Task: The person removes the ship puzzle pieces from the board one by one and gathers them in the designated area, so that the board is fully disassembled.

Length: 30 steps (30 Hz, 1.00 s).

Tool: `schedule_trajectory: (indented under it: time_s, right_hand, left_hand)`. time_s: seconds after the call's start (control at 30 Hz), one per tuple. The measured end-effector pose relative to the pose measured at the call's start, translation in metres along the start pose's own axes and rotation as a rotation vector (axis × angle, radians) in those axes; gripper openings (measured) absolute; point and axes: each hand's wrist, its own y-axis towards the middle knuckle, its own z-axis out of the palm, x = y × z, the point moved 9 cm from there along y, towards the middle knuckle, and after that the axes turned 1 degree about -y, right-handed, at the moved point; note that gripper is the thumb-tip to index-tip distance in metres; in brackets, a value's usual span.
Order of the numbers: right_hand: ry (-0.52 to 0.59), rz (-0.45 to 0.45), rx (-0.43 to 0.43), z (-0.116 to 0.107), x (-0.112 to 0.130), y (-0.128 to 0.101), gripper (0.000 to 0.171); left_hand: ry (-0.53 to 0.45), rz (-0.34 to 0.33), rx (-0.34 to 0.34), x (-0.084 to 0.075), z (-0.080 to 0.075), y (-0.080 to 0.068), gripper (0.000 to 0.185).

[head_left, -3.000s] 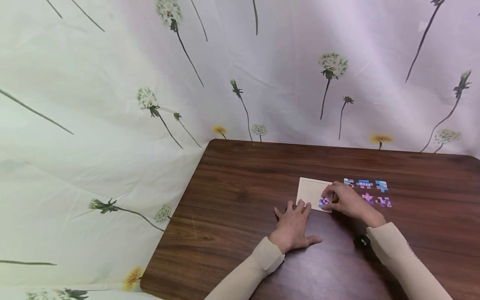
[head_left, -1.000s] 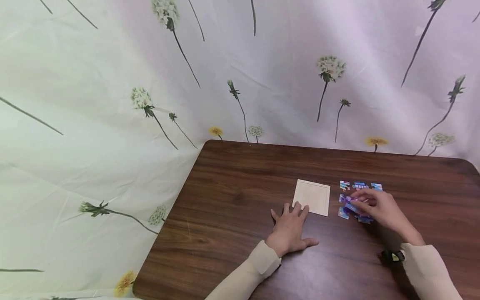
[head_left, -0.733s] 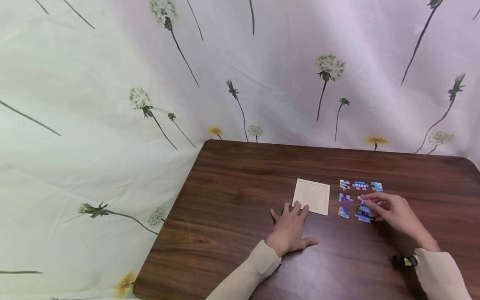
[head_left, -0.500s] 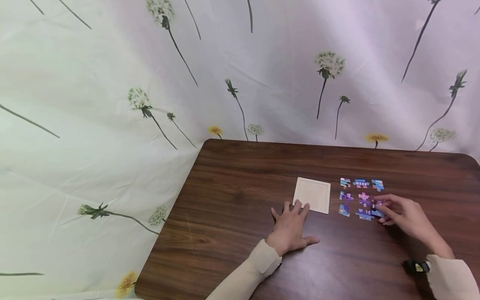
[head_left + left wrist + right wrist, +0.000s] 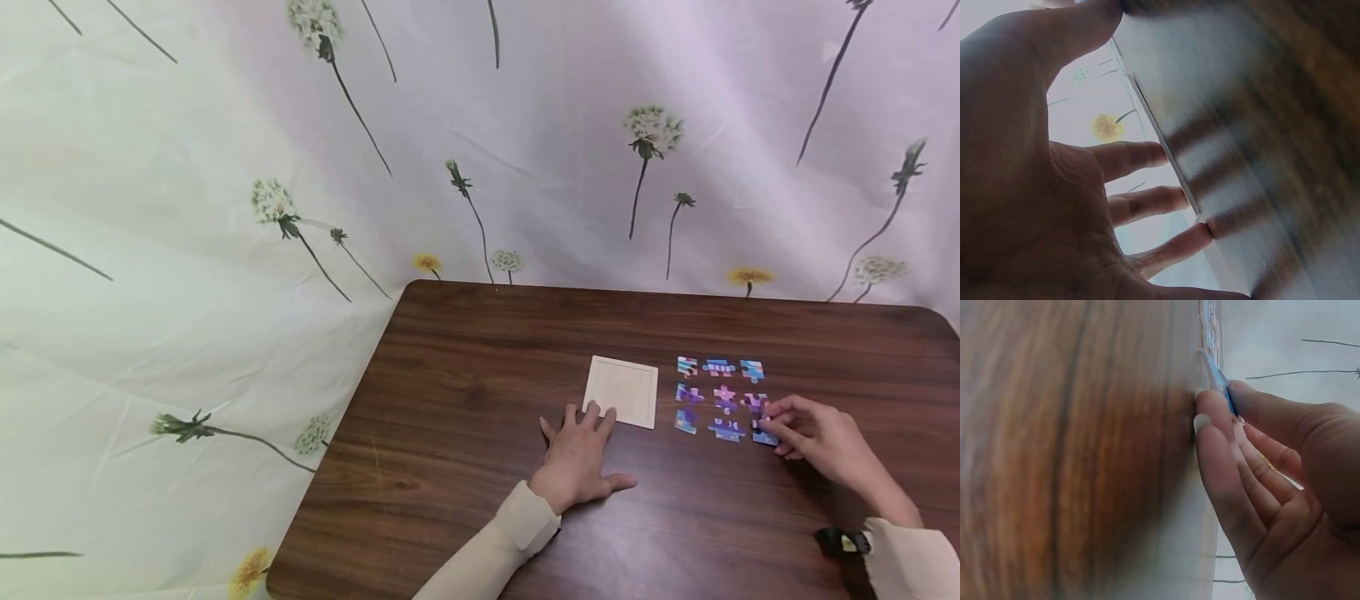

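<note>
The right hand [image 5: 817, 433] pinches a blue puzzle piece [image 5: 763, 437] against the wooden table [image 5: 465, 400], at the near right corner of the loose puzzle pieces [image 5: 718, 398] (laid out in rows). The left hand [image 5: 577, 454] lies flat with fingers spread, fingertips touching the near edge of the pale puzzle tray [image 5: 621, 390], just left of the pieces

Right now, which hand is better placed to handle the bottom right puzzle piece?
Probably the right hand: its fingertips pinch the blue puzzle piece. The left hand lies flat beside the tray.
</note>
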Motion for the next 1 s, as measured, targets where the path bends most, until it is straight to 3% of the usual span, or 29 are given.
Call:
schedule_trajectory:
  time_s: [0.67, 1.0]
  right_hand:
    - [-0.152, -0.041, -0.027, 0.0009, 0.0025, 0.0044, 0.009]
    - [-0.156, 0.030, -0.045, -0.0028, 0.0020, 0.0025, 0.015]
  left_hand:
    - [-0.007, -0.015, 0.028, 0.0019, 0.0028, 0.0007, 0.100]
    - [-0.012, -0.018, 0.020, 0.0016, 0.0032, -0.0007, 0.100]
